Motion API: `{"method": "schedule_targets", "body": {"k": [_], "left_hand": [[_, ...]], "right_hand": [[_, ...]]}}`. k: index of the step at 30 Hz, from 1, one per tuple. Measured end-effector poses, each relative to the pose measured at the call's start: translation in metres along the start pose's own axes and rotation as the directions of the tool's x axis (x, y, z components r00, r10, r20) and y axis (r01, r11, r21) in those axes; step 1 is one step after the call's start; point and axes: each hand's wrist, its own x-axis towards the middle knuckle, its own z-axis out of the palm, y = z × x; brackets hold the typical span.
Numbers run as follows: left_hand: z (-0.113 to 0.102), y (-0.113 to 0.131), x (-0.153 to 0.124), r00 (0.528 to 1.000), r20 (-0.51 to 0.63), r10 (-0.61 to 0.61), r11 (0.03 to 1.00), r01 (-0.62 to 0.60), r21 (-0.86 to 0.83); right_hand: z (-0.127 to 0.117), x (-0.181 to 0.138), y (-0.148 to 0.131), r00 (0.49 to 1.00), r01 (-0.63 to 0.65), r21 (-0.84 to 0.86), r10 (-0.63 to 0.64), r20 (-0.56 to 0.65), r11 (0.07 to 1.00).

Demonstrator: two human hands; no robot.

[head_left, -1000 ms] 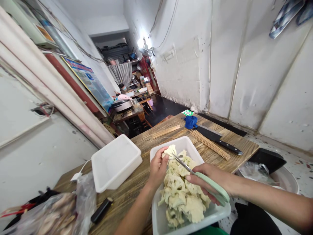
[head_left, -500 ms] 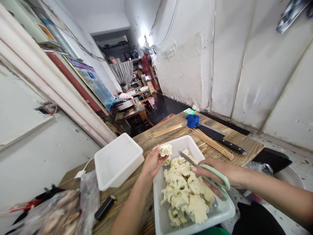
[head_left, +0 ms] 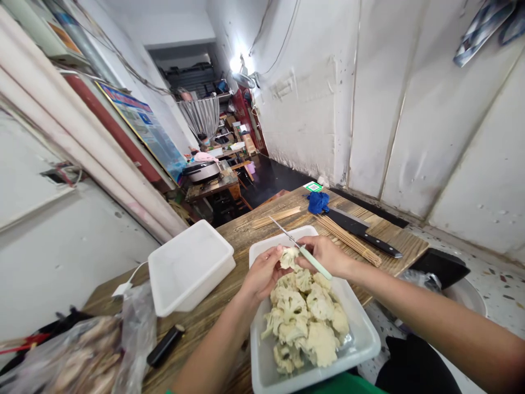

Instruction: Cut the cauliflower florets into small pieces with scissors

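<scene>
A white tray (head_left: 361,331) on the wooden table (head_left: 229,312) holds a heap of cauliflower pieces (head_left: 303,320). Over its far end my left hand (head_left: 262,272) pinches one cauliflower floret (head_left: 289,257). My right hand (head_left: 326,255) meets it there, closed round mint-handled scissors (head_left: 305,251) whose blades point away to the far left. Both hands touch the floret.
An upturned white tray (head_left: 191,266) lies left of the hands. Bamboo skewers (head_left: 348,239), a black-handled cleaver (head_left: 361,231) and a blue cloth (head_left: 318,202) lie beyond. A plastic bag (head_left: 82,355) and a black lighter (head_left: 164,346) sit near left. A basin (head_left: 463,290) stands right.
My left hand lifted a floret out of the heap. My right hand came up from the tray's right side with the scissors and joined it over the far end.
</scene>
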Motion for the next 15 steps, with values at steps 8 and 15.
{"method": "schedule_targets", "body": {"k": [8, 15], "left_hand": [[-0.009, -0.009, 0.003, 0.999, -0.018, -0.044, 0.993, 0.042, -0.108], [-0.013, -0.020, 0.006, 0.999, -0.036, 0.020, 0.985, -0.026, -0.171]], "right_hand": [[0.009, 0.003, -0.007, 0.988, -0.152, 0.161, 0.147, 0.041, 0.975], [0.014, 0.007, -0.004, 0.991, -0.128, 0.063, 0.130, -0.032, 0.990]]}}
